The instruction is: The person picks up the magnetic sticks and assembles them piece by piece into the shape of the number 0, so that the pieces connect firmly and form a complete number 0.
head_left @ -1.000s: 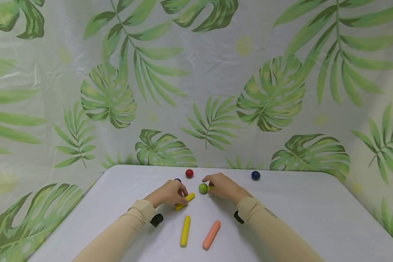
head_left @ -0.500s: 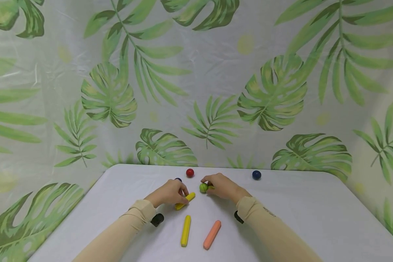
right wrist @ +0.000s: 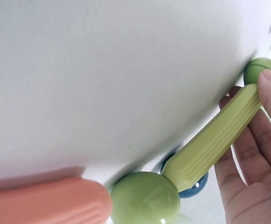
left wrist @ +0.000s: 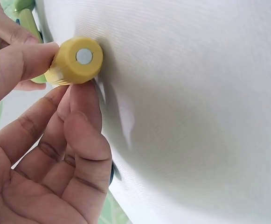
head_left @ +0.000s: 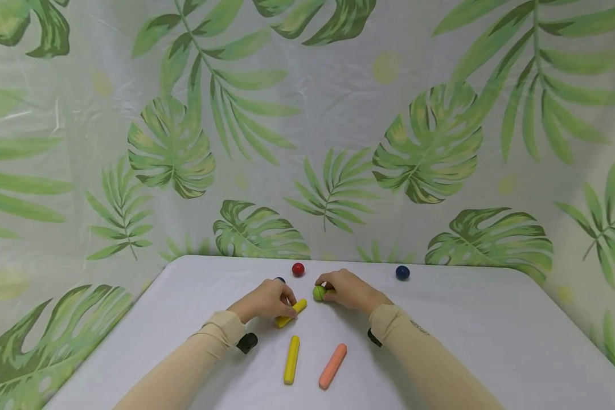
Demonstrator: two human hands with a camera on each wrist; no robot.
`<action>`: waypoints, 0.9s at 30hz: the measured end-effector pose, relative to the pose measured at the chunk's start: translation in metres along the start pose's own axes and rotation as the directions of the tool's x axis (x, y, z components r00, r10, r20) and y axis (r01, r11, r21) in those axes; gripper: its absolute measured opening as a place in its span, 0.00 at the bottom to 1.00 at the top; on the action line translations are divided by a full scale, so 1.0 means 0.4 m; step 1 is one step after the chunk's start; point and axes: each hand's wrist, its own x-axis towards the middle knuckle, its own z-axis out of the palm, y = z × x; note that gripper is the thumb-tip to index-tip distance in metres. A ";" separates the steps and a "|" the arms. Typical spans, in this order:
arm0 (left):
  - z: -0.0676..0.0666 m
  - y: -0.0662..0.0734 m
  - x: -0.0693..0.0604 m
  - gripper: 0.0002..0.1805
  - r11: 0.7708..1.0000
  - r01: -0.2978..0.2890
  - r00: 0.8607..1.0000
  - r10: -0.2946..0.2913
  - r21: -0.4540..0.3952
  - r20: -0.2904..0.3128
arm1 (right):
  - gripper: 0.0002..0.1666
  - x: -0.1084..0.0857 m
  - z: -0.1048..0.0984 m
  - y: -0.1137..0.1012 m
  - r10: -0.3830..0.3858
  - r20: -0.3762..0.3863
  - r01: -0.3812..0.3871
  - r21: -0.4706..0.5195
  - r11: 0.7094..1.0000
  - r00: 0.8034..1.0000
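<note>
My left hand (head_left: pixel 267 300) pinches a yellow stick (head_left: pixel 300 306) between thumb and fingers, low over the white table. In the left wrist view, the end of this yellow stick (left wrist: pixel 69 70) has a pale round disc. My right hand (head_left: pixel 349 291) holds a green ball (head_left: pixel 319 293) together with a ridged green stick (right wrist: pixel 214 140). Its thumb lies where that stick meets the ball (right wrist: pixel 260 71). At the stick's other end a second green ball (right wrist: pixel 144 199) shows in the right wrist view; whether they are joined I cannot tell.
Nearer on the white table (head_left: pixel 441 330) lie another yellow stick (head_left: pixel 291 360) and a coral stick (head_left: pixel 333 366). A red ball (head_left: pixel 298 269) and a dark blue ball (head_left: pixel 402 273) sit near the far edge. Another blue ball (head_left: pixel 280 279) is partly hidden behind my left hand.
My right thumb has shifted slightly onto the green ball. My left hand and the yellow stick hold almost the same place.
</note>
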 end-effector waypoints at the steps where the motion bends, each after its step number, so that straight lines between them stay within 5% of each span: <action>1: 0.000 0.000 0.000 0.06 1.000 0.002 1.000 -0.002 -0.006 0.000 | 0.18 0.001 -0.001 0.000 -0.003 0.001 0.003 -0.004 1.000 1.000; 14: 0.006 0.016 -0.004 0.08 0.982 0.056 0.998 -0.053 -0.180 0.021 | 0.17 0.005 -0.008 0.000 -0.005 0.012 0.005 0.000 1.000 1.000; 27: 0.042 0.042 -0.013 0.10 0.904 0.109 0.994 -0.092 -0.413 0.060 | 0.16 0.002 -0.012 -0.002 -0.028 0.013 0.028 -0.017 0.999 1.000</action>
